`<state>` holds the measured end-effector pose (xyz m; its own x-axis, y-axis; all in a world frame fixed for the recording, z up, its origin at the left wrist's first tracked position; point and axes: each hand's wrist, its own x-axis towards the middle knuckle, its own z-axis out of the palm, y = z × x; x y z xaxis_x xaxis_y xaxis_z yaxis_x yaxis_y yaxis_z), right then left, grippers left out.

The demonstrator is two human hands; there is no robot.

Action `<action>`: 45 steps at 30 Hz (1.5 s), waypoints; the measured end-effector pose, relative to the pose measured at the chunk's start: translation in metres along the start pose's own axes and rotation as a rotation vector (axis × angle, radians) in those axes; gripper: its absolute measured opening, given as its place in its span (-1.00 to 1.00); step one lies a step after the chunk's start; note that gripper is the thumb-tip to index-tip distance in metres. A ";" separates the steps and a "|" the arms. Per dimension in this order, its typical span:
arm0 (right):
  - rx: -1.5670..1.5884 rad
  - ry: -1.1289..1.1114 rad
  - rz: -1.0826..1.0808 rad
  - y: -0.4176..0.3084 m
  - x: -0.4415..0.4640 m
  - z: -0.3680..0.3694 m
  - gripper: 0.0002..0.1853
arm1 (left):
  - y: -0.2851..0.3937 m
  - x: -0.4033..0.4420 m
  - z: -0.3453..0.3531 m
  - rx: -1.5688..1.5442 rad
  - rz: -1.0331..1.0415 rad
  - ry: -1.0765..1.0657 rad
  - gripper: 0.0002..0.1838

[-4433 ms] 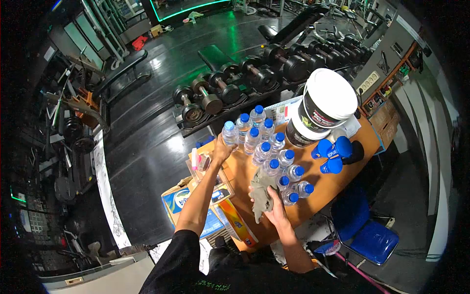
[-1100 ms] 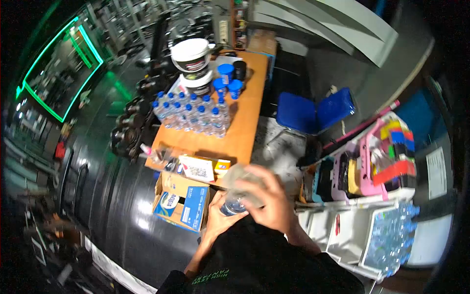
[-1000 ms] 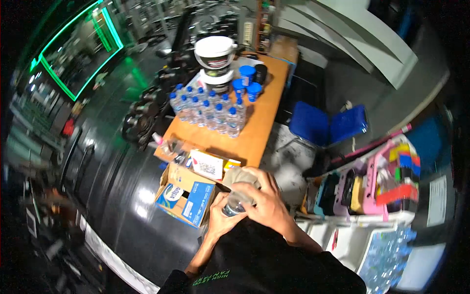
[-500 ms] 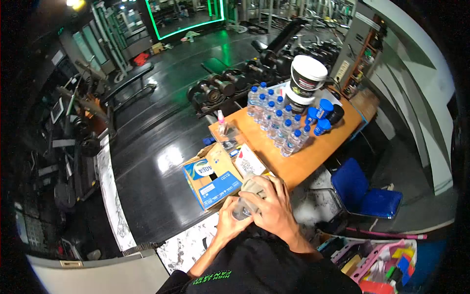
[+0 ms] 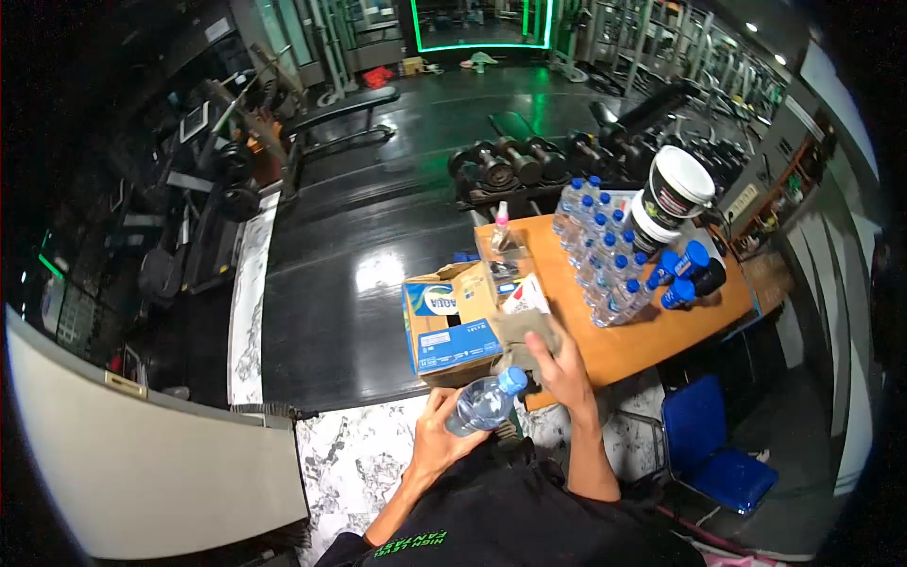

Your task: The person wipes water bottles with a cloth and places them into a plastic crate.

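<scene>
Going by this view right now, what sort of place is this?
Most likely a gym: a row of dumbbells stands beyond the wooden table, with a flat padded bench and an inclined padded bench on the dark floor.

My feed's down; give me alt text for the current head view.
The left hand holds a tilted, blue-capped clear bottle, while the right hand holds a grey cloth. Beyond, similar bottles stand grouped on an orange-brown table beside stacked tubs.

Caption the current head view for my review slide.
Beside an orange-brown table, the left hand grips a clear plastic blue-capped bottle; the right hand holds a grey-beige cloth.
</scene>
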<state>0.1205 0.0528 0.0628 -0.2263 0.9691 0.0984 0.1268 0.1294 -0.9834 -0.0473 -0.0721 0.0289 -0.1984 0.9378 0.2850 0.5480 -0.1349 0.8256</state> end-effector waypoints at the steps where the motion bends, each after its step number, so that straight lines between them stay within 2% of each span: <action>1: -0.090 -0.049 -0.233 -0.018 -0.003 0.001 -0.58 | -0.001 -0.003 0.000 0.023 -0.020 -0.006 -0.40; 2: -0.178 -0.096 -0.465 -0.033 -0.005 0.001 -0.62 | -0.002 -0.005 0.000 0.043 -0.040 -0.015 -0.40; 3: -0.178 -0.114 -0.469 -0.043 -0.009 0.004 -0.62 | -0.006 -0.007 -0.001 0.063 -0.009 0.002 -0.40; 5: -0.569 -0.453 -0.719 -0.055 -0.017 0.013 -0.69 | -0.010 -0.014 -0.004 0.144 0.035 0.049 -0.38; 6: -0.565 -0.462 -0.724 -0.054 -0.017 0.013 -0.69 | -0.011 -0.017 -0.008 0.224 0.092 0.081 -0.36; 8: -0.411 -0.644 -0.329 -0.048 -0.003 0.011 -0.72 | -0.011 -0.020 -0.015 0.279 0.101 0.111 -0.32; 9: -0.380 -0.800 -0.202 -0.043 0.012 0.009 -0.71 | -0.012 -0.023 -0.019 0.302 0.107 0.122 -0.31; 10: -0.163 -0.799 0.001 -0.030 0.016 0.010 -0.65 | -0.013 -0.025 -0.021 0.326 0.113 0.133 -0.31; 12: 0.072 -0.861 0.193 0.004 0.025 0.019 -0.54 | -0.013 -0.028 -0.023 0.305 0.085 0.164 -0.34; 14: -0.010 -0.737 -0.044 0.068 0.015 0.034 -0.52 | -0.012 -0.029 -0.025 0.188 0.003 0.292 -0.37; 15: 0.192 -0.697 0.032 0.055 0.003 0.041 -0.57 | -0.011 -0.028 -0.028 0.205 -0.013 0.310 -0.41; 16: 0.216 -0.677 0.150 0.045 -0.004 0.039 -0.59 | -0.012 -0.028 -0.030 0.208 -0.020 0.319 -0.41; 19: 0.319 -0.600 0.184 0.010 -0.018 0.029 -0.61 | -0.022 -0.029 -0.031 0.183 -0.119 0.390 -0.39; 21: 0.854 -0.578 0.237 -0.004 -0.023 0.014 -0.47 | -0.024 -0.028 -0.032 0.172 -0.149 0.349 -0.40; 22: 0.887 -0.429 0.152 -0.017 -0.031 0.023 -0.43 | -0.024 -0.027 -0.032 0.163 -0.179 0.303 -0.41; 24: 0.377 -0.190 -0.264 0.001 -0.036 0.036 -0.49 | -0.021 -0.025 -0.026 0.131 -0.184 0.282 -0.45; 25: 0.143 -0.199 -0.684 0.000 -0.021 0.039 -0.58 | -0.018 -0.023 -0.020 0.077 -0.165 0.258 -0.45; 26: -0.105 -0.312 -0.791 -0.007 -0.018 0.043 -0.60 | -0.015 -0.021 -0.016 0.025 -0.145 0.235 -0.46; 28: -0.354 -0.219 -1.004 -0.005 -0.018 0.053 -0.55 | -0.006 -0.018 -0.010 -0.020 -0.157 0.194 -0.48; 29: -0.355 -0.216 -1.006 0.005 -0.015 0.057 -0.55 | -0.003 -0.017 -0.006 -0.049 -0.157 0.191 -0.49; 31: 0.191 -0.096 -0.954 0.039 -0.008 0.066 -0.45 | 0.005 -0.016 -0.005 -0.090 -0.176 0.177 -0.52; 32: 0.194 -0.100 -0.956 0.051 -0.006 0.068 -0.45 | 0.004 -0.016 -0.006 -0.088 -0.176 0.182 -0.52; 34: 0.277 -0.186 -0.642 0.079 -0.002 0.066 -0.38 | 0.002 -0.018 -0.008 -0.105 -0.127 0.159 -0.53; 35: 0.387 -0.275 -0.350 0.104 -0.003 0.067 -0.37 | 0.005 -0.018 -0.010 -0.116 -0.101 0.150 -0.52; 36: 0.534 -0.368 -0.202 0.111 -0.004 0.072 -0.43 | 0.004 -0.018 -0.011 -0.111 -0.100 0.153 -0.52; 37: 0.538 -0.260 -0.162 0.116 -0.009 0.069 -0.46 | 0.004 -0.018 -0.011 -0.106 -0.102 0.144 -0.51; 38: 0.539 -0.154 -0.121 0.086 -0.017 0.066 -0.48 | 0.003 -0.017 -0.010 -0.102 -0.105 0.135 -0.50; 40: 0.777 0.001 -0.044 0.048 -0.016 0.067 -0.50 | -0.003 -0.017 -0.009 -0.071 -0.128 0.144 -0.49; 42: 0.573 0.060 -0.298 0.039 -0.025 0.061 -0.44 | -0.005 -0.016 -0.006 -0.043 -0.145 0.145 -0.47; 44: -0.085 -0.025 -0.929 0.007 -0.016 0.043 -0.50 | -0.005 -0.014 -0.003 0.064 -0.137 0.171 -0.43; 45: -0.313 -0.194 -0.894 -0.020 -0.018 0.041 -0.59 | -0.007 -0.014 -0.003 0.075 -0.067 0.172 -0.41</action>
<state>0.0826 0.0242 0.0741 -0.5163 0.4373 0.7363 0.0756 0.8797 -0.4695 -0.0507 -0.0850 0.0202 -0.3692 0.8744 0.3149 0.5867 -0.0435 0.8086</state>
